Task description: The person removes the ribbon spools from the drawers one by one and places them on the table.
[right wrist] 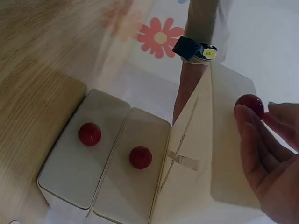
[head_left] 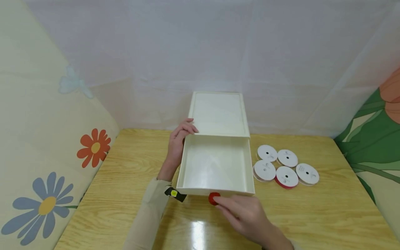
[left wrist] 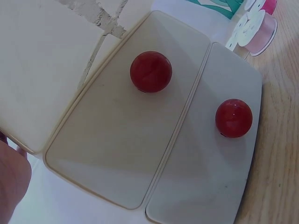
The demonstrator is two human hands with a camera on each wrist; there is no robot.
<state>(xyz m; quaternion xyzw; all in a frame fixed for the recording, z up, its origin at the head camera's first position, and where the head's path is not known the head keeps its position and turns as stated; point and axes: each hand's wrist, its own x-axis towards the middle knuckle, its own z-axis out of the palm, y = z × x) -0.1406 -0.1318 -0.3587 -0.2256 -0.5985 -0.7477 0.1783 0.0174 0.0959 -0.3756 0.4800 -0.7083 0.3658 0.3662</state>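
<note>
A small white drawer cabinet stands on the wooden table with its top drawer pulled well out. The drawer's inside is bare. My right hand pinches the round red knob on that drawer's front, between thumb and fingers. At the cabinet's left side my left hand rests against the wall, fingers over the top's front corner. Below, a middle drawer and a bottom drawer are closed, each with its own red knob.
Several white ribbon spools lie flat on the table to the cabinet's right, one with red ribbon. A pale cloth hangs behind. Flower-printed cloths flank the wooden table. A dark wristband circles my left wrist.
</note>
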